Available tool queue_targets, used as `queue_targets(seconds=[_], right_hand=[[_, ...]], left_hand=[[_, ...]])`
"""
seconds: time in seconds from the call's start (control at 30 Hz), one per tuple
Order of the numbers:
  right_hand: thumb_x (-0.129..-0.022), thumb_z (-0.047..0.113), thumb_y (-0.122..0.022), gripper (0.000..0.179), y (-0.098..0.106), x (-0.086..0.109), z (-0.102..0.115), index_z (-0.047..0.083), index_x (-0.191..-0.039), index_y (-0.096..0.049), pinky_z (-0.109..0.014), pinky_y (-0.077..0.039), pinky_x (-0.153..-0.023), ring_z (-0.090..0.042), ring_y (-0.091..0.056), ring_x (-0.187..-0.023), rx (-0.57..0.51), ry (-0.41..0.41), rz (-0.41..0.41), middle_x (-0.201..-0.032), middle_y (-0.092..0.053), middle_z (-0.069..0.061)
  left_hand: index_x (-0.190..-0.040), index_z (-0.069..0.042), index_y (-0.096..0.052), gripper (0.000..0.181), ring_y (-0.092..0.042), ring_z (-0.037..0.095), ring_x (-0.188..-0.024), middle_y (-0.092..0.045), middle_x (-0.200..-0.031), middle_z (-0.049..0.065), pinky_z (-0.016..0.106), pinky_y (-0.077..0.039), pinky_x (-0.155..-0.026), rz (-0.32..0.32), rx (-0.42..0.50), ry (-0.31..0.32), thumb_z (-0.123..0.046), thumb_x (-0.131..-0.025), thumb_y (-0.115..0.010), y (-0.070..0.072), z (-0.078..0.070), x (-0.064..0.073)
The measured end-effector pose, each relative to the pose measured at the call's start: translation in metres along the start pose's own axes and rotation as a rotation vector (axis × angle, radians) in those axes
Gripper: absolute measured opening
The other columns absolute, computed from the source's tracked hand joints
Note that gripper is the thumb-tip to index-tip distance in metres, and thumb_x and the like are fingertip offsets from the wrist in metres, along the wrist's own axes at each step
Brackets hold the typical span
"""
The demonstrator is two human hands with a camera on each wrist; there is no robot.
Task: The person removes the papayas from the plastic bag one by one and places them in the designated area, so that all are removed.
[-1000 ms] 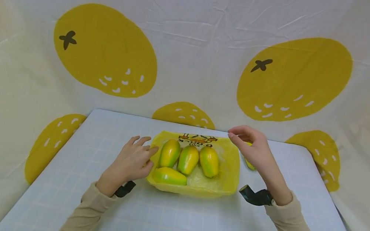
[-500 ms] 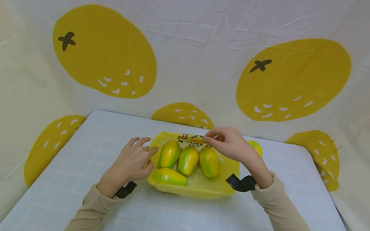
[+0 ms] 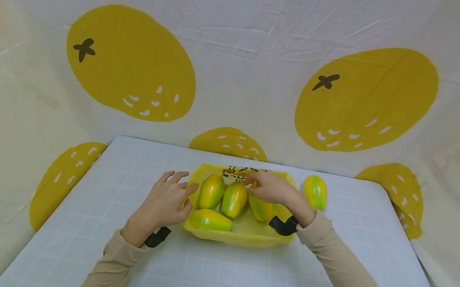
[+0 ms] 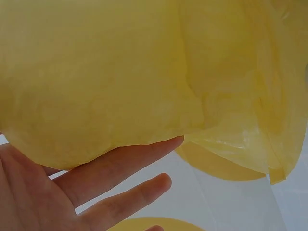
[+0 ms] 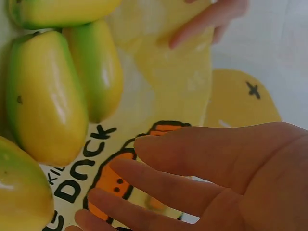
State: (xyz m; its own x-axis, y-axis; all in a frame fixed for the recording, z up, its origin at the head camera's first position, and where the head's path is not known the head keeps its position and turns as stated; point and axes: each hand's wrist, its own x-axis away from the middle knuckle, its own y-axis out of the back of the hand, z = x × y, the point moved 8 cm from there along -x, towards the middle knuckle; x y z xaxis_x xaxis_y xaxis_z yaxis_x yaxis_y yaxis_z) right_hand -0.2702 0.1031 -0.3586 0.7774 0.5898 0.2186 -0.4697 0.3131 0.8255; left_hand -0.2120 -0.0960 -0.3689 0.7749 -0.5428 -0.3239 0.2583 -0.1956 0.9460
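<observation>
Lower center of the frame — a left hand point(image 3: 166, 200), empty, fingers spread, meets a yellow plastic-lined container point(image 3: 241, 238); the right hand point(image 3: 270, 187) — empty, loosely extended — hovers above yellow-green fruit point(image 3: 234, 200).

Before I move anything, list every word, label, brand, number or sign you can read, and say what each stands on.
"DUCK": printed on the yellow plastic, beside an orange cartoon, in the right wrist view.
"KI": smaller, same plastic; a fruit hides whatever follows.
Before "DUCK", one partly visible character: not readable.
In the head view, the right hand covers part of this print.
</observation>
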Motion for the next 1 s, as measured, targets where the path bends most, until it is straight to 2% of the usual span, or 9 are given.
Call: queue_targets(seconds=[0.2, 0.37, 0.47, 0.57, 0.73, 0.87, 1.0], right_hand=[[-0.089, 0.003, -0.058, 0.049, -0.012, -0.004, -0.011, -0.006, -0.136, -0.054, -0.049, -0.040, -0.108, -0.037, -0.048, -0.130, 0.100, -0.068, 0.037, -0.138, -0.055, -0.021], [-0.084, -0.005, -0.057, 0.060, -0.020, -0.006, -0.021, -0.001, -0.143, -0.049, -0.052, -0.039, -0.107, -0.042, -0.040, -0.135, 0.143, -0.149, 0.058, -0.145, -0.046, -0.024], [-0.080, -0.010, -0.054, 0.068, -0.025, -0.007, -0.027, 0.002, -0.147, -0.045, -0.051, -0.042, -0.102, -0.046, -0.038, -0.135, 0.157, -0.196, 0.074, -0.149, -0.040, -0.026], [-0.079, -0.011, -0.055, 0.073, -0.031, -0.007, -0.032, 0.005, -0.149, -0.042, -0.047, -0.045, -0.090, -0.045, -0.039, -0.132, 0.169, -0.239, 0.093, -0.151, -0.037, -0.025], [-0.075, -0.008, -0.064, 0.075, -0.036, -0.008, -0.037, 0.005, -0.147, -0.045, -0.041, -0.044, -0.074, -0.039, -0.045, -0.114, 0.207, -0.267, 0.116, -0.147, -0.039, -0.024], [-0.071, -0.006, -0.075, 0.075, -0.039, -0.008, -0.039, 0.004, -0.141, -0.051, -0.040, -0.044, -0.075, -0.035, -0.045, -0.105, 0.219, -0.269, 0.120, -0.144, -0.040, -0.022], [-0.068, -0.005, -0.080, 0.084, -0.041, -0.006, -0.040, 0.003, -0.144, -0.046, -0.040, -0.046, -0.075, -0.039, -0.046, -0.116, 0.182, -0.275, 0.123, -0.151, -0.033, -0.025]], left_hand=[[-0.115, -0.008, -0.073, 0.039, -0.053, 0.037, -0.124, -0.074, -0.098, 0.011, 0.060, -0.039, -0.102, -0.004, 0.003, -0.008, -0.012, -0.079, -0.057, 0.001, -0.001, 0.001], [-0.116, -0.008, -0.073, 0.041, -0.053, 0.037, -0.124, -0.074, -0.098, 0.011, 0.060, -0.040, -0.102, -0.006, 0.000, -0.012, -0.010, -0.078, -0.056, 0.001, 0.000, 0.001], [-0.116, -0.007, -0.073, 0.042, -0.053, 0.037, -0.124, -0.074, -0.098, 0.011, 0.059, -0.040, -0.102, -0.006, -0.002, -0.011, -0.009, -0.078, -0.056, 0.002, 0.001, 0.001], [-0.115, -0.007, -0.073, 0.042, -0.053, 0.037, -0.124, -0.074, -0.099, 0.012, 0.059, -0.039, -0.102, -0.009, 0.009, -0.007, -0.008, -0.078, -0.055, 0.002, 0.001, 0.001], [-0.116, -0.007, -0.073, 0.042, -0.052, 0.038, -0.125, -0.074, -0.100, 0.012, 0.060, -0.037, -0.104, -0.005, 0.025, 0.010, -0.008, -0.078, -0.055, 0.003, 0.002, 0.001], [-0.116, -0.007, -0.073, 0.041, -0.052, 0.037, -0.125, -0.074, -0.100, 0.012, 0.060, -0.036, -0.105, -0.002, 0.027, 0.013, -0.008, -0.079, -0.055, 0.003, 0.003, 0.001], [-0.117, -0.007, -0.073, 0.042, -0.052, 0.037, -0.126, -0.074, -0.100, 0.011, 0.060, -0.036, -0.105, 0.003, 0.026, 0.012, -0.008, -0.079, -0.055, 0.003, 0.003, 0.001]])
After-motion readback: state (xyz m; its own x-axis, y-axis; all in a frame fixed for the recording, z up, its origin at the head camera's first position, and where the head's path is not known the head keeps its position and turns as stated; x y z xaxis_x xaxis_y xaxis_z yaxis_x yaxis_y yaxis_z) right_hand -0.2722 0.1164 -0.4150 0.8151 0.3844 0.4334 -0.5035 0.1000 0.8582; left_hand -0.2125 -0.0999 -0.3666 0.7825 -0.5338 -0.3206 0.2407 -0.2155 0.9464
